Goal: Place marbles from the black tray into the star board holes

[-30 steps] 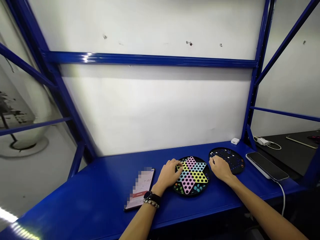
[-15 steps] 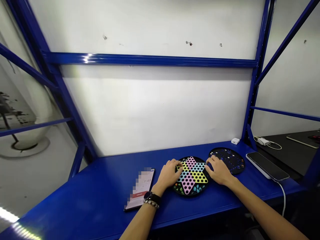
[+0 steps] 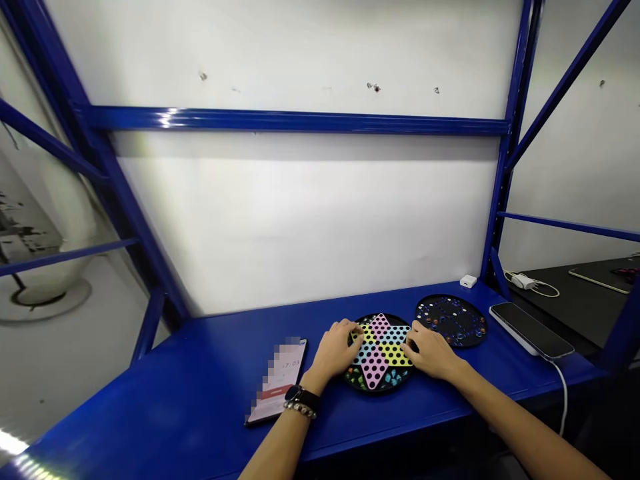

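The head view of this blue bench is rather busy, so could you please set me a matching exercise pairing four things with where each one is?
Things:
1. Left hand
2. Right hand
3. Small white case
4. Dark-screened phone

Places:
A. Near the bench's right end, with a white cable trailing from it
B. Over the right side of the star-patterned Chinese checkers board, beside a round black board
C. At the bench's back edge, by the wall
D. Over that checkers board's left side, near a phone with a blurred screen

Pairs: 1-D, 2-B, 3-C, 4-A

phone screen (image 3: 278,377): pixelated | tray marbles (image 3: 453,320): too small to count
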`<action>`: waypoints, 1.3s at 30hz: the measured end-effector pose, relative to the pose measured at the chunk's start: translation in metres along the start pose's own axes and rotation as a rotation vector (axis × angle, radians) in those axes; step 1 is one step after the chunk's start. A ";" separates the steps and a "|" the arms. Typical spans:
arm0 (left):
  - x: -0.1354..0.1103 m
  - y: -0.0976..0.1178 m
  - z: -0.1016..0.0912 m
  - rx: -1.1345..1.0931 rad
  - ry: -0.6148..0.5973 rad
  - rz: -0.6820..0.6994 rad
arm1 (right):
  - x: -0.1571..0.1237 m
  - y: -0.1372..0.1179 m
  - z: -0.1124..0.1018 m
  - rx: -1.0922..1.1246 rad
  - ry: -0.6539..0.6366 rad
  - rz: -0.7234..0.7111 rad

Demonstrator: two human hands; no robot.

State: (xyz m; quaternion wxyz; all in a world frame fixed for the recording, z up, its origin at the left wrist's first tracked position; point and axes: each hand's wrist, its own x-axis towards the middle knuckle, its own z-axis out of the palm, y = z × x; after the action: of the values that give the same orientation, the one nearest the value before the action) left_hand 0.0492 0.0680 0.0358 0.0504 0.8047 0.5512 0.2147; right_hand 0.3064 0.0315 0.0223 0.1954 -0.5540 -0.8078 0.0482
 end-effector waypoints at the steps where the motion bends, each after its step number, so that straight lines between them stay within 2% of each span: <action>1: 0.000 0.000 0.000 0.000 0.001 0.001 | -0.001 0.001 0.000 -0.003 0.021 -0.018; 9: 0.000 0.001 0.000 -0.007 -0.008 -0.004 | -0.002 0.004 0.001 -0.077 0.047 -0.109; 13: 0.001 0.001 0.000 -0.011 -0.011 -0.008 | -0.001 0.008 0.003 -0.102 0.101 -0.056; 19: 0.000 0.000 0.000 -0.019 -0.014 -0.010 | 0.001 0.015 0.008 -0.103 0.067 -0.029; 26: 0.001 0.000 0.001 -0.020 -0.018 -0.010 | -0.002 0.011 0.004 -0.025 0.075 0.027; 34: 0.002 -0.001 0.002 -0.013 -0.011 -0.010 | -0.002 0.009 0.005 -0.076 0.043 0.061; 39: 0.002 -0.002 0.003 -0.006 0.002 0.000 | -0.001 0.010 0.002 -0.041 0.111 0.062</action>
State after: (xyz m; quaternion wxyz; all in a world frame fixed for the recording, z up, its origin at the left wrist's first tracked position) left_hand 0.0490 0.0706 0.0332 0.0525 0.8043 0.5506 0.2172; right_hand 0.3145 0.0341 0.0172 0.2272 -0.5846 -0.7788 0.0070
